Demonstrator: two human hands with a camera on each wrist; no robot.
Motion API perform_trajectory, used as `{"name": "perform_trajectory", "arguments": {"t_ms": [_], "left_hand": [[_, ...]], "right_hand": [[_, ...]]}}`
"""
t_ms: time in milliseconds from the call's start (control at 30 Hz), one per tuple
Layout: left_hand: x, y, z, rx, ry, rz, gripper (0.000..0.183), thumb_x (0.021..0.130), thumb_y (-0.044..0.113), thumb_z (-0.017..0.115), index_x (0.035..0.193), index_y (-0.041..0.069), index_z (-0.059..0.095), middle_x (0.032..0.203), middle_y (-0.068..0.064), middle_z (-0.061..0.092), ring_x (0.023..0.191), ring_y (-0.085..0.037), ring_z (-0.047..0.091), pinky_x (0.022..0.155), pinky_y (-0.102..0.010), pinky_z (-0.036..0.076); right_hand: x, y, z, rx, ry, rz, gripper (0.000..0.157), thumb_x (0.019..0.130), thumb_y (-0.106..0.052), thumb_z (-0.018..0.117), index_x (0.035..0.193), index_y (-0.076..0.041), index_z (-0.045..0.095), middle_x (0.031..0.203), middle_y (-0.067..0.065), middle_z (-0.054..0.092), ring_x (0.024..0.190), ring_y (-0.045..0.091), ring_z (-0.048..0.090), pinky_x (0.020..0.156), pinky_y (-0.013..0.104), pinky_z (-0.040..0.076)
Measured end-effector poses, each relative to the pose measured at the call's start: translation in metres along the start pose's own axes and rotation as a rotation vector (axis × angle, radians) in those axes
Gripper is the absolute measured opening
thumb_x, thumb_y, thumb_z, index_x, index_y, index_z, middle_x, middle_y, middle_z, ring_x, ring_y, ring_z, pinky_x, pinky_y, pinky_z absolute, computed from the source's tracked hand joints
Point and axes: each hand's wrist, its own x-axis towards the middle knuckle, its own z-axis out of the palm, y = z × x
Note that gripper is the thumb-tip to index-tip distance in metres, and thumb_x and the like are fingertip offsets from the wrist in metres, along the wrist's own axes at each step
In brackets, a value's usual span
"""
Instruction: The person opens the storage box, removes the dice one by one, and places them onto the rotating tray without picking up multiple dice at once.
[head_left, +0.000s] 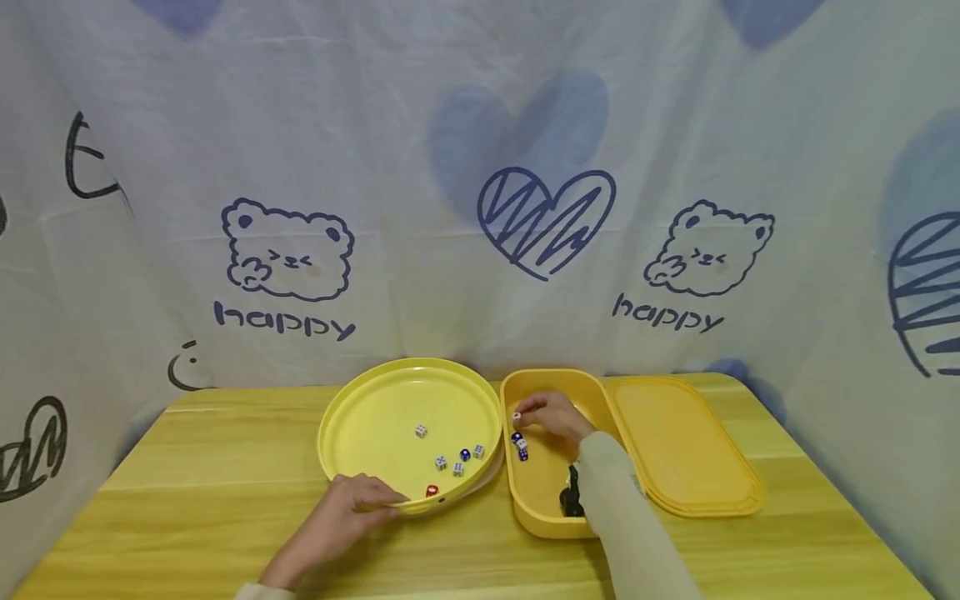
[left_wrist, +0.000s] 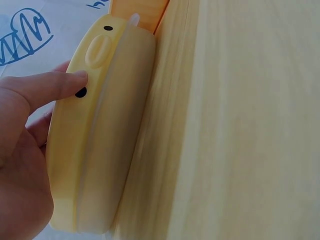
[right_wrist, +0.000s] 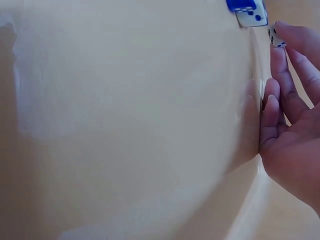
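My left hand (head_left: 352,510) grips the front-left rim of a round yellow tray (head_left: 375,429), its thumb on the outer side beside a black dot of the duck face in the left wrist view. Several white dice (head_left: 440,462), one blue die (head_left: 465,455) and one red die (head_left: 432,492) lie in the tray. Inside the orange box (head_left: 542,483), my right hand (head_left: 557,414) pinches a white die (right_wrist: 276,37) between thumb and fingertips. Two blue dice (head_left: 523,455) with a white one (head_left: 522,444) between them sit near the box's left wall.
A black object (head_left: 572,496) lies in the front right of the box, partly hidden by the right sleeve (head_left: 626,500). An orange lid (head_left: 686,442) rests on the wooden table (head_left: 217,492) right of the box. A printed cloth (head_left: 420,275) hangs behind.
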Motion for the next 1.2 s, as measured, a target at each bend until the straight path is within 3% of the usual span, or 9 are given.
{"name": "perform_trajectory", "arguments": {"t_ms": [133, 367, 533, 667, 800, 1033, 1200], "left_hand": [[0.001, -0.001, -0.002, -0.035, -0.022, -0.014, 0.013, 0.083, 0.006, 0.073, 0.095, 0.005, 0.076, 0.087, 0.004, 0.072, 0.079, -0.007, 0.060, 0.070, -0.027, 0.043], [0.000, -0.001, -0.001, -0.042, -0.018, -0.024, 0.012, 0.082, 0.006, 0.074, 0.094, 0.006, 0.076, 0.087, 0.005, 0.072, 0.079, -0.007, 0.060, 0.071, -0.028, 0.042], [-0.002, -0.002, 0.000, -0.062, -0.020, -0.022, 0.013, 0.082, 0.003, 0.074, 0.095, 0.004, 0.076, 0.087, 0.002, 0.072, 0.078, -0.007, 0.060, 0.068, -0.026, 0.045], [-0.001, -0.002, 0.000, -0.055, -0.022, -0.031, 0.013, 0.082, 0.003, 0.074, 0.095, 0.004, 0.076, 0.087, 0.003, 0.072, 0.079, -0.007, 0.060, 0.068, -0.026, 0.045], [0.000, -0.001, -0.001, -0.068, -0.035, -0.053, 0.013, 0.083, 0.004, 0.073, 0.095, 0.003, 0.076, 0.087, 0.002, 0.072, 0.080, -0.007, 0.060, 0.069, -0.026, 0.047], [-0.001, -0.002, -0.001, -0.086, -0.044, -0.060, 0.012, 0.083, 0.003, 0.073, 0.095, 0.002, 0.076, 0.087, 0.000, 0.072, 0.081, -0.008, 0.061, 0.068, -0.027, 0.049], [-0.001, -0.003, 0.000, -0.081, -0.027, -0.028, 0.013, 0.082, 0.001, 0.074, 0.095, 0.001, 0.076, 0.087, 0.000, 0.072, 0.081, -0.009, 0.062, 0.068, -0.027, 0.049]], "right_hand": [[0.001, -0.001, -0.003, 0.044, 0.002, 0.006, 0.014, 0.084, -0.010, 0.074, 0.096, -0.004, 0.071, 0.093, 0.001, 0.068, 0.093, 0.020, 0.056, 0.090, 0.038, 0.041], [-0.002, -0.013, -0.008, 0.127, 0.025, 0.050, 0.015, 0.083, -0.010, 0.074, 0.093, -0.002, 0.068, 0.087, 0.002, 0.063, 0.080, 0.020, 0.052, 0.071, 0.030, 0.044], [-0.006, -0.028, -0.012, 0.138, 0.024, 0.026, 0.016, 0.086, -0.010, 0.071, 0.097, 0.000, 0.067, 0.094, 0.005, 0.064, 0.091, 0.027, 0.055, 0.084, 0.039, 0.046], [-0.010, -0.042, -0.018, 0.143, 0.023, 0.020, 0.021, 0.089, -0.014, 0.070, 0.105, -0.001, 0.066, 0.106, 0.009, 0.063, 0.107, 0.033, 0.053, 0.097, 0.046, 0.042], [-0.016, -0.056, -0.020, 0.116, 0.001, 0.027, 0.030, 0.090, -0.020, 0.070, 0.115, -0.004, 0.067, 0.116, 0.010, 0.062, 0.115, 0.035, 0.050, 0.102, 0.049, 0.038], [-0.037, -0.077, -0.013, 0.020, -0.011, -0.073, 0.028, 0.090, -0.020, 0.069, 0.115, -0.008, 0.071, 0.115, 0.005, 0.066, 0.113, 0.026, 0.054, 0.103, 0.048, 0.037], [-0.051, -0.092, -0.004, 0.018, -0.021, -0.128, 0.026, 0.089, -0.018, 0.071, 0.113, -0.007, 0.071, 0.110, 0.003, 0.067, 0.105, 0.023, 0.057, 0.099, 0.045, 0.041]]}}
